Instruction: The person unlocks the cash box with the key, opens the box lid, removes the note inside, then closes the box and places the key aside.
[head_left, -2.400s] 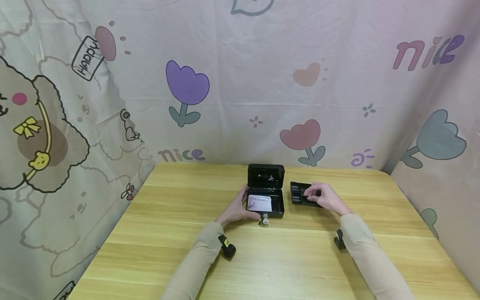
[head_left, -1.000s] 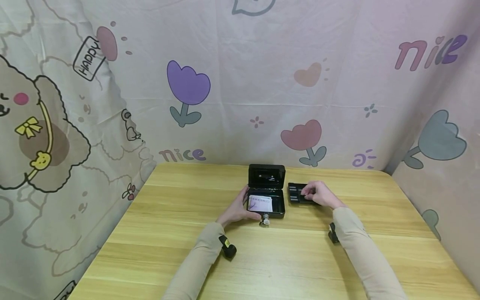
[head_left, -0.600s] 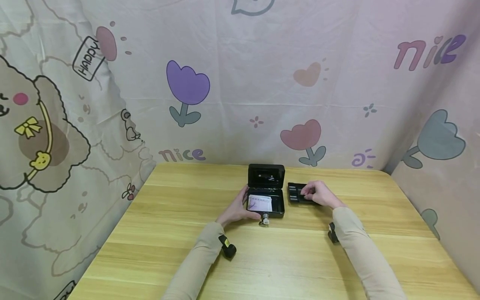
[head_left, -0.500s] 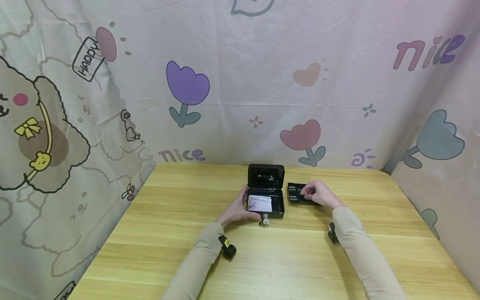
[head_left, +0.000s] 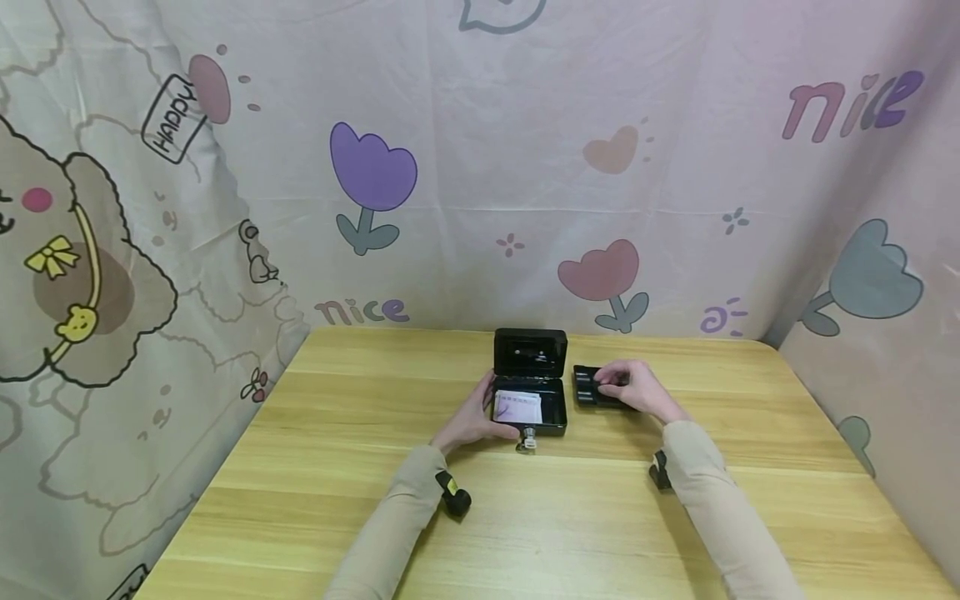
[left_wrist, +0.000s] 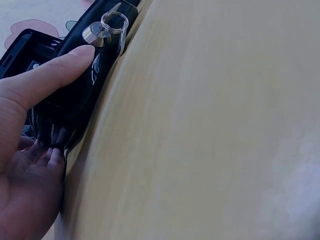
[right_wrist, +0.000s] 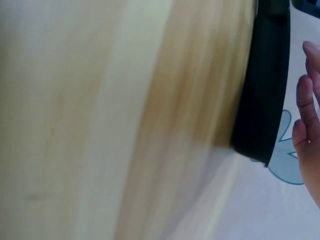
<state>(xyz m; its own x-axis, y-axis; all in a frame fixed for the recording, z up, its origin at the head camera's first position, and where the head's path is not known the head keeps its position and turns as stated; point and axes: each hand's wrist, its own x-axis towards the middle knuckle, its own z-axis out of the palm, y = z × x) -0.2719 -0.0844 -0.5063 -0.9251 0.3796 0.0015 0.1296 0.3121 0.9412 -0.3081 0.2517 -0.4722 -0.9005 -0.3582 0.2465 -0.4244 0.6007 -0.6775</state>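
A small black cash box [head_left: 529, 404] stands near the middle of the wooden table [head_left: 337, 500], its lid upright and open toward the patterned curtain [head_left: 225, 167] that hangs behind and to both sides. A pale slip of paper [head_left: 517, 406] with purple print lies inside the box. The left hand [head_left: 471, 421] grips the box's left front corner, thumb laid along the front wall and fingers curled round the side; the left wrist view shows the thumb [left_wrist: 60, 70] reaching toward a silver lock with a key and ring [left_wrist: 102, 30] set in the front face. Just to the right of the box, close beside it, lies a black compartment tray [head_left: 592, 387] flat on the table. The right hand [head_left: 628, 386] rests over the tray, fingers bent down onto its top, covering most of its right part; whether they actually pinch its edge cannot be told. Beige sleeves [head_left: 390, 533] cover both forearms, each with a small black camera strapped at the wrist.
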